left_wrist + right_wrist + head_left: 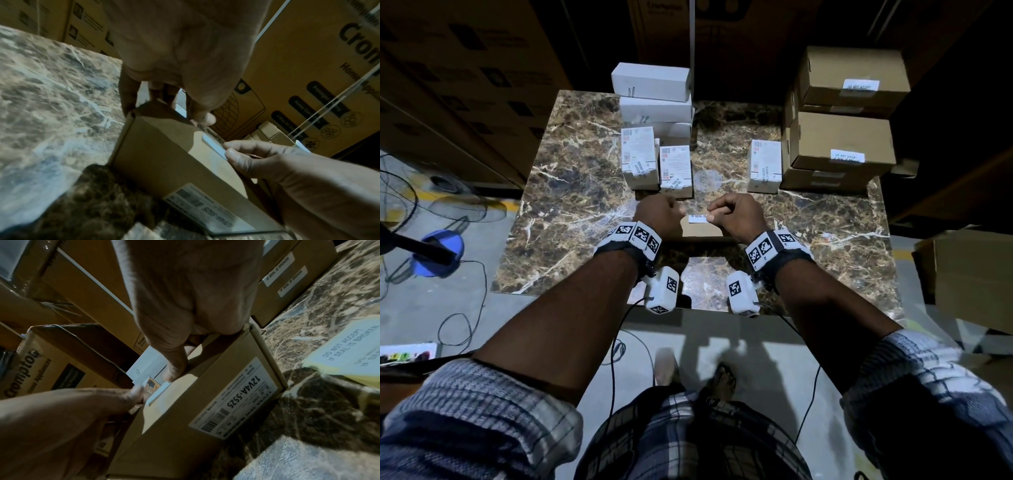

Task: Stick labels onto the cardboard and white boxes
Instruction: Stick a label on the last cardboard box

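Observation:
A small cardboard box [702,231] lies on the marble table [571,192] between my hands; its side carries a printed barcode sticker [236,399]. A white label [698,218] lies along the box's far top edge. My left hand [677,214] curls over the box's left far edge and holds it, thumb [202,119] near the label's end [212,145]. My right hand [710,215] pinches the label's right end, thumb [174,373] down on the label [159,391].
Labelled white boxes [654,102] are stacked at the back left, with more [640,157] in front and one [763,164] at the right. Stacked cardboard boxes [842,144] fill the back right. A pad of labels [347,353] lies beside the box. Big cartons surround the table.

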### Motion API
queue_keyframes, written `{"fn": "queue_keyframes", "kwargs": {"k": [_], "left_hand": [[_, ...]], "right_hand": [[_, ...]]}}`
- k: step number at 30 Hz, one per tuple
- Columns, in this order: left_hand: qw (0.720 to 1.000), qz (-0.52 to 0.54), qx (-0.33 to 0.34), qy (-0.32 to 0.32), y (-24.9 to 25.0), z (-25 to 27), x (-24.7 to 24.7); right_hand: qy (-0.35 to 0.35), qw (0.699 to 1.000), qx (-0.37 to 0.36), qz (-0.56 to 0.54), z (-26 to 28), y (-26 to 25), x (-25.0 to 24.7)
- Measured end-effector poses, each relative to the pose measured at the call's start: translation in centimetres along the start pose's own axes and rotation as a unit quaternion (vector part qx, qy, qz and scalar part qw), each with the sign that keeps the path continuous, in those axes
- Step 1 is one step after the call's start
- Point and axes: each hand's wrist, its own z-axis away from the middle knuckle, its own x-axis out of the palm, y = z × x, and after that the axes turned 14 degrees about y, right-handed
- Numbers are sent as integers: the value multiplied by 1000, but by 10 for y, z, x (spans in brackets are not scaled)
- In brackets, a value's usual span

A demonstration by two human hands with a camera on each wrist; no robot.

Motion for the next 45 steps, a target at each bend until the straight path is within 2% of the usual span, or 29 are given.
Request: {"fn": "queue_keyframes", "kwargs": {"k": [3,5,9,16,20,27,31,34,37,41,45], "left_hand": [[998,56,19,3,14,6,7],[997,81,-1,13,17,7,14],[996,83,-12,37,13,7,24],[995,93,0,29,12,5,24],[987,153,-21,35,8,5,25],[974,226,-2,-22,-4,2,16],[967,250,-14,-43,-9,1,14],[963,266,-26,-35,-8,1,15],[956,286,-65,-27,-5,-1,19],[968,245,-53,4,-3,-2,27],[981,193,-27,20,-4,-2,32]], "right_hand": [[-3,1000,-5,-6,-2,5,2],[-10,1000,-7,-5,-4,7,1],[-4,1000,-9,-6,-6,8,2],[46,998,20,29,-6,3,13],[48,998,34,38,-10,3,19],[-31,999,26,23,-12,-4,3],[19,998,42,53,-7,-6,13],[35,996,29,71,-5,-3,21],[-1,997,27,70,-11,2,18],[-51,997,31,39,-11,-2,6],[-47,998,46,16,-9,-7,1]]}}
